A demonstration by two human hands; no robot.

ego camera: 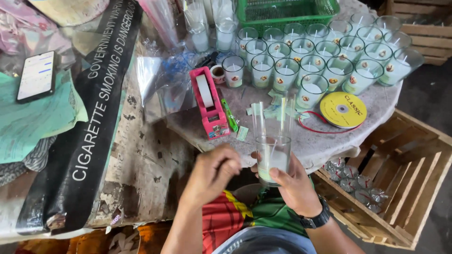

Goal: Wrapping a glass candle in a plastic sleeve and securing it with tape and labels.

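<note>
Two hands hold one glass candle above the person's lap, near the edge of the round worktop.

The right hand has its grip closed around the candle glass, with the thumb on the front and white wax inside. The left hand is just beside it, with its grip pinched narrow on the edge of a clear strip that touches the glass; I cannot tell what the strip is. On the worktop, past the glass, a pink tape dispenser stands near a yellow ribbon spool. Many more candle glasses stand close together behind them, in front of a green basket. A wooden crate sits low at the right, and a phone lies far off at the left.
</note>
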